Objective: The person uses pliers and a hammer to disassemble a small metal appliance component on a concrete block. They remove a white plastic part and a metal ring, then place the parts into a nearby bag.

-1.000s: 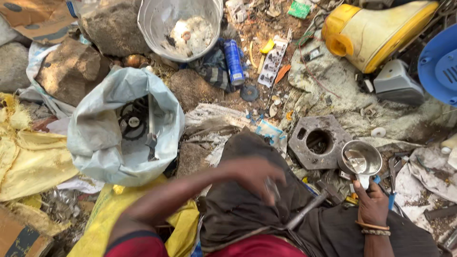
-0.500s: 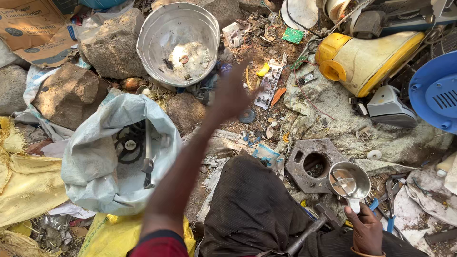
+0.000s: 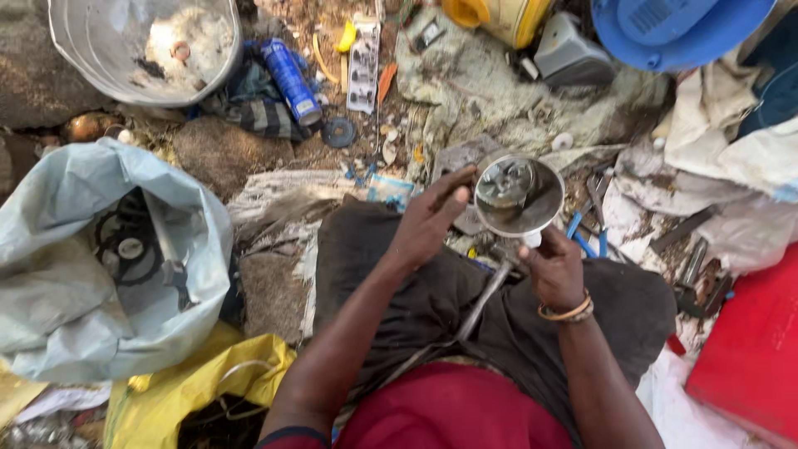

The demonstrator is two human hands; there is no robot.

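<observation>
Obs., largest to smallest, clock directions taken from the metal cup at centre.

Pale plastic sack (image 3: 100,274), at 8 o'clock, mouth open upward so the dark round parts inside stay visible and reachable. Metal bucket (image 3: 141,46) at 10 o'clock, upright, mouth up, pale residue in the bottom. Blue plastic dish (image 3: 682,29) at 1 o'clock, partly out of frame. Red box (image 3: 748,341) at 4 o'clock, well apart from my hands. Dark cloth (image 3: 432,283) over my lap at 6 o'clock; a hammer (image 3: 482,299) lies across it, handle toward me, probably parked there to stay within reach. Blue spray can (image 3: 291,79) at 10 o'clock, lying on its side among the litter.

Metal cup (image 3: 519,198): a shiny round reflector-like shell, raised above my lap, open face tilted up toward me so I can see the fitting inside.

My right hand (image 3: 555,270), at 6 o'clock below the cup, is closed around its white stem, pinching it from beneath to steady it. My left hand (image 3: 428,220), at 9 o'clock, has its fingers curled against the rim; I cannot tell whether they pinch it or merely rest there.
</observation>
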